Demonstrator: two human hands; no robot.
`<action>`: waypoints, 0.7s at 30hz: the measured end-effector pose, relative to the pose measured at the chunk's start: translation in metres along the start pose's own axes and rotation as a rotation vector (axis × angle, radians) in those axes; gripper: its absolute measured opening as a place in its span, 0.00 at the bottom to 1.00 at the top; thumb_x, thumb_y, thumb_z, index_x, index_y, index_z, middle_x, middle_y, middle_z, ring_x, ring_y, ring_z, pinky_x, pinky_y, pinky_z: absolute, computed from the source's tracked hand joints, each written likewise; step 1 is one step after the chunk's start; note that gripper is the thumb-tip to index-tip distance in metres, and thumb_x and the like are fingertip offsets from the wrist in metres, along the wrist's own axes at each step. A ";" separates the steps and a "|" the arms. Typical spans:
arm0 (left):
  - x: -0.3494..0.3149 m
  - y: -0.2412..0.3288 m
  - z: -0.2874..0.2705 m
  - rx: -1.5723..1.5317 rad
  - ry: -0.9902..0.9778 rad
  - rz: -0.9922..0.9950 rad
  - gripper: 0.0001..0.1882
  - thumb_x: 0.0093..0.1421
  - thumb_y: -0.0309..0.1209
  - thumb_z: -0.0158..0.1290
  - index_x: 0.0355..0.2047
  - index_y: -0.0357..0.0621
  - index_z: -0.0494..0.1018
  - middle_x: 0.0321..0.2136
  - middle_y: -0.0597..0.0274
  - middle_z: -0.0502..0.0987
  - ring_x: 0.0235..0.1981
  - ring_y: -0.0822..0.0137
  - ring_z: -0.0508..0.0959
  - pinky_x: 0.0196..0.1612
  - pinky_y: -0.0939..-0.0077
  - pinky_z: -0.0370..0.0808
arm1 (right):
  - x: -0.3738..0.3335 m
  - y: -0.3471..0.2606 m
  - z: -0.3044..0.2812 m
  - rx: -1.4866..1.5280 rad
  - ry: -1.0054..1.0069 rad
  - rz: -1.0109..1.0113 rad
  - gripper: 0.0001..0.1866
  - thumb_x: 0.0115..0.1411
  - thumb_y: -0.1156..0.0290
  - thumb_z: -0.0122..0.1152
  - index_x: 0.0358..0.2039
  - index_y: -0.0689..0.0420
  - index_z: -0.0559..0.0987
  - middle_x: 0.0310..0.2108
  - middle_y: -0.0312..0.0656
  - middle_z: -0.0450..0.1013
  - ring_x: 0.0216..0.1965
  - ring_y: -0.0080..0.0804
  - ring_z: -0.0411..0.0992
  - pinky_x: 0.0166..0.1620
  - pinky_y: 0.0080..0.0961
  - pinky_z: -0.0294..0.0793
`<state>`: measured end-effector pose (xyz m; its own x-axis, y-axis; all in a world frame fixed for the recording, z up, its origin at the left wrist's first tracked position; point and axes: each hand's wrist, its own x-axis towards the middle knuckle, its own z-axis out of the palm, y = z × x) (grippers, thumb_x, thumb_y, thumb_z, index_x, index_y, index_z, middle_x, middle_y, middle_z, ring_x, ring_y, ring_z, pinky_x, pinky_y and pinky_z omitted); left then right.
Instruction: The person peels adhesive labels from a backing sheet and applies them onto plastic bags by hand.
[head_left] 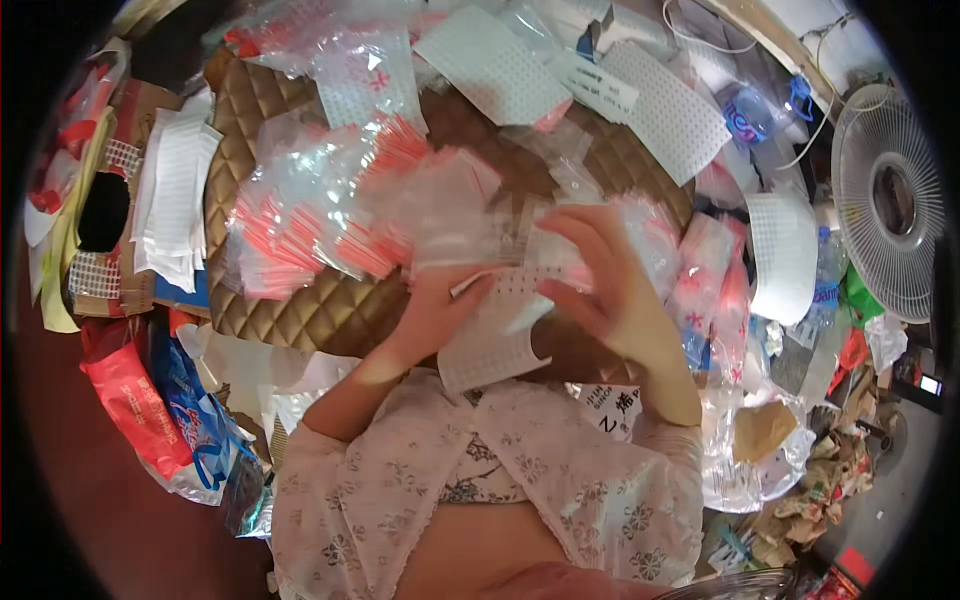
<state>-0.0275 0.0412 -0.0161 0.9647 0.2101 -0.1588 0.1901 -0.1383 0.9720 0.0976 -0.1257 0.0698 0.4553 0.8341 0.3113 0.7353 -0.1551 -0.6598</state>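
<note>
My left hand (pixel 445 308) is closed on a white sheet (pixel 490 355) printed with rows of small dark marks, like a sticker sheet. The sheet's lower end curls down toward my lap. Just beyond that hand lies a clear plastic bag (pixel 455 235), smeared by motion. My right hand (pixel 605 270) hovers at the sheet's right side, thumb and fingers apart and slightly blurred. Nothing plain shows between them. Farther off, a heap of clear bags with red-pink edges (pixel 320 205) spreads over the brown quilted surface (pixel 270 318).
More marked sheets (pixel 495 65) lie at the back. White papers (pixel 178 190) are stacked at left, beside a cardboard box (pixel 100 285). Bundled bags (pixel 705 270), a plastic bottle (pixel 828 265) and a fan (pixel 893 200) stand at right. Red and blue packaging (pixel 140 400) sits low left.
</note>
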 end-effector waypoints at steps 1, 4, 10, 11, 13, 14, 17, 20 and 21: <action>0.005 0.004 0.000 -0.037 -0.027 -0.007 0.13 0.60 0.28 0.50 0.43 0.35 0.74 0.34 0.60 0.79 0.37 0.76 0.74 0.42 0.79 0.70 | -0.006 0.025 0.017 0.011 -0.072 0.113 0.14 0.51 0.78 0.57 0.40 0.62 0.72 0.38 0.47 0.66 0.46 0.42 0.66 0.48 0.32 0.66; 0.010 -0.006 0.005 -0.093 -0.022 0.025 0.13 0.60 0.28 0.49 0.43 0.36 0.74 0.34 0.61 0.79 0.36 0.77 0.74 0.42 0.80 0.70 | -0.018 0.049 0.036 0.051 -0.172 0.079 0.12 0.52 0.79 0.55 0.39 0.61 0.72 0.39 0.47 0.66 0.43 0.45 0.66 0.45 0.32 0.67; 0.006 -0.017 0.016 -0.071 -0.070 0.089 0.13 0.60 0.28 0.49 0.43 0.36 0.74 0.35 0.63 0.78 0.37 0.77 0.73 0.42 0.81 0.69 | -0.034 0.044 0.048 -0.013 -0.178 0.147 0.09 0.52 0.80 0.53 0.36 0.60 0.72 0.37 0.47 0.67 0.40 0.47 0.67 0.42 0.34 0.68; 0.002 -0.019 0.018 -0.071 -0.067 0.090 0.13 0.60 0.28 0.49 0.43 0.36 0.74 0.35 0.63 0.78 0.37 0.77 0.73 0.42 0.81 0.69 | -0.038 0.044 0.052 -0.014 -0.179 0.144 0.09 0.52 0.80 0.53 0.36 0.60 0.72 0.37 0.47 0.67 0.40 0.47 0.67 0.42 0.34 0.68; -0.009 -0.024 0.019 -0.147 -0.111 -0.086 0.13 0.61 0.29 0.49 0.43 0.35 0.74 0.34 0.66 0.78 0.36 0.78 0.72 0.42 0.81 0.69 | -0.048 0.046 0.061 -0.055 -0.186 0.059 0.11 0.50 0.80 0.54 0.36 0.61 0.72 0.36 0.47 0.67 0.40 0.47 0.67 0.42 0.34 0.69; -0.013 -0.029 0.020 -0.146 -0.104 -0.081 0.13 0.61 0.29 0.49 0.43 0.35 0.74 0.34 0.66 0.78 0.36 0.78 0.72 0.42 0.81 0.69 | -0.052 0.044 0.064 -0.056 -0.187 0.050 0.11 0.50 0.80 0.54 0.36 0.61 0.72 0.36 0.47 0.67 0.40 0.47 0.67 0.42 0.34 0.69; -0.022 -0.042 0.022 -0.211 -0.114 -0.107 0.13 0.61 0.30 0.48 0.42 0.33 0.74 0.32 0.63 0.78 0.34 0.78 0.72 0.40 0.81 0.70 | -0.065 0.038 0.072 -0.090 -0.208 0.016 0.12 0.47 0.81 0.54 0.36 0.62 0.72 0.36 0.48 0.67 0.42 0.45 0.67 0.43 0.33 0.69; -0.027 -0.045 0.020 -0.322 -0.134 -0.285 0.13 0.61 0.30 0.48 0.41 0.33 0.74 0.32 0.64 0.78 0.34 0.79 0.72 0.39 0.81 0.70 | -0.067 0.037 0.079 -0.111 -0.271 0.035 0.15 0.47 0.78 0.49 0.39 0.63 0.71 0.39 0.47 0.67 0.45 0.44 0.65 0.48 0.32 0.67; -0.028 -0.046 0.018 -0.357 -0.133 -0.322 0.13 0.60 0.30 0.49 0.41 0.33 0.75 0.32 0.65 0.77 0.34 0.79 0.72 0.38 0.82 0.70 | -0.065 0.035 0.079 -0.113 -0.249 0.014 0.15 0.47 0.81 0.50 0.38 0.63 0.71 0.38 0.47 0.67 0.44 0.45 0.66 0.47 0.33 0.68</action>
<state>-0.0596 0.0242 -0.0594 0.8864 0.0589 -0.4592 0.4307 0.2586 0.8647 0.0541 -0.1436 -0.0277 0.3389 0.9338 0.1152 0.7874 -0.2144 -0.5780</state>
